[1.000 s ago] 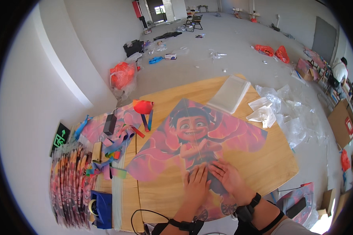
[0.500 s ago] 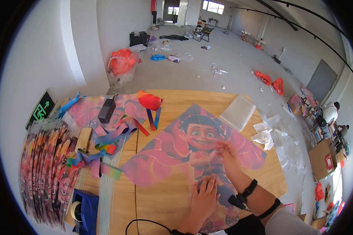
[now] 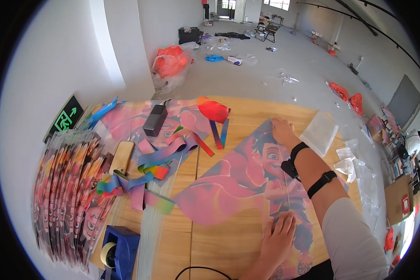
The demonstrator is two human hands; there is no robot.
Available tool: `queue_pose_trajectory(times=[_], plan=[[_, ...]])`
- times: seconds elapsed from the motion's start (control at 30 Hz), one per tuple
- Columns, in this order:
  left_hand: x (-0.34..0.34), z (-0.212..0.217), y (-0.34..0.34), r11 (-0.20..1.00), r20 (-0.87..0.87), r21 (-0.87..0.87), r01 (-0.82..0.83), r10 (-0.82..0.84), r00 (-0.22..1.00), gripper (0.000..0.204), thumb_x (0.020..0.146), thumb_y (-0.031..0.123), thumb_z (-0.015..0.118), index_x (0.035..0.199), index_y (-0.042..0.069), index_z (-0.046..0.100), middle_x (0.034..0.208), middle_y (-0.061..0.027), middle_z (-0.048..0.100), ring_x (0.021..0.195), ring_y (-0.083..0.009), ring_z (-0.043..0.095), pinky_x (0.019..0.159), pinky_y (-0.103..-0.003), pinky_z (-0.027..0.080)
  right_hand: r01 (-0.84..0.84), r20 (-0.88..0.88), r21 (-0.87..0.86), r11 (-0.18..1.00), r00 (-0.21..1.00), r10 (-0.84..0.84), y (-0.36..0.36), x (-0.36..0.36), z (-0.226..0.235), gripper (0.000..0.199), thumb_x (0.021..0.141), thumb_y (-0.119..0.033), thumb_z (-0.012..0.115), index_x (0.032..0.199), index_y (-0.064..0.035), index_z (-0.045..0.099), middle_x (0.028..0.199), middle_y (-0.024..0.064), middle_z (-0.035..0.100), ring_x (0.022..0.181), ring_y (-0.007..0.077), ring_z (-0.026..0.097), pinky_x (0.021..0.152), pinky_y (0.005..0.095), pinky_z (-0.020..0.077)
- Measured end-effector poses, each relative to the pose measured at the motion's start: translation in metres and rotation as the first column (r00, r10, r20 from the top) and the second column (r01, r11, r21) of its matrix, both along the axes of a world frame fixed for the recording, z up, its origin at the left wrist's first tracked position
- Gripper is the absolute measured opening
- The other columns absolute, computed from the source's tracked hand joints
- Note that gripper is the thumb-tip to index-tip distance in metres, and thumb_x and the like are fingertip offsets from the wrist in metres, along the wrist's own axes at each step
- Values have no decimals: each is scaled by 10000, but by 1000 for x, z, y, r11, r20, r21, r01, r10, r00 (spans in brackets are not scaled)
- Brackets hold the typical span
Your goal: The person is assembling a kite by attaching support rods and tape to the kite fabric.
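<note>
A pink and purple kite (image 3: 233,177) printed with a cartoon figure lies spread over the wooden table, a thin rod (image 3: 284,184) running down its middle. At the kite's far tip, my right hand (image 3: 283,131) has its fingers closed together on the corner; the fingertips are partly hidden. My left hand (image 3: 279,237) rests flat on the kite's lower part beside the rod, fingers stretched out. My right forearm, with two black straps, crosses over the printed face and hides part of it.
Left of the kite lie rainbow ribbons (image 3: 161,158), a black box (image 3: 155,120), a gold phone (image 3: 122,157) and a blue tape dispenser (image 3: 124,249). Packed kites (image 3: 67,200) stand at far left. A clear plastic stack (image 3: 320,133) sits at the right edge. Thin white rods (image 3: 153,233) lie nearby.
My right hand has moved from the middle of the kite up to its far tip. My left hand stays on the lower part. The whole view has shifted.
</note>
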State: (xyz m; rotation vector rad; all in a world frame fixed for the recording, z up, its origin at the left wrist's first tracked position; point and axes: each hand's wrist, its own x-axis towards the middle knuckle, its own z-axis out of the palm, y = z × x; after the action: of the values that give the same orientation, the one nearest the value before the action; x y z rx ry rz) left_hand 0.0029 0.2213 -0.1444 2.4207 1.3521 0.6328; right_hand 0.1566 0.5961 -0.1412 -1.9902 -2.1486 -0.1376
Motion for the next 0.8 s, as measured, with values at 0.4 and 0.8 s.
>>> queue_pose_trajectory(times=[0.4,0.8], plan=[[0,-1,0,1000,32,17,-3,2,999,639,877,345,663,1437,77,511,1564,-40,407,1373,-195,413,1142,-450,301,-29,132,-28,999,991,32,-2,6,4,296,972,-163,486,1165,-150,710,1204,65,642,1163,322,579,954,537,421],[-1,-9,-3,999,162,2,40,-39,986,436,900,281,644,1255,27,627,1486,-148,479,1438,-268,386,1170,-537,264,-155,-5,112,982,988,156,-120,8,-10,298,927,-148,542,1188,-126,684,1232,70,640,1170,312,575,950,520,421]])
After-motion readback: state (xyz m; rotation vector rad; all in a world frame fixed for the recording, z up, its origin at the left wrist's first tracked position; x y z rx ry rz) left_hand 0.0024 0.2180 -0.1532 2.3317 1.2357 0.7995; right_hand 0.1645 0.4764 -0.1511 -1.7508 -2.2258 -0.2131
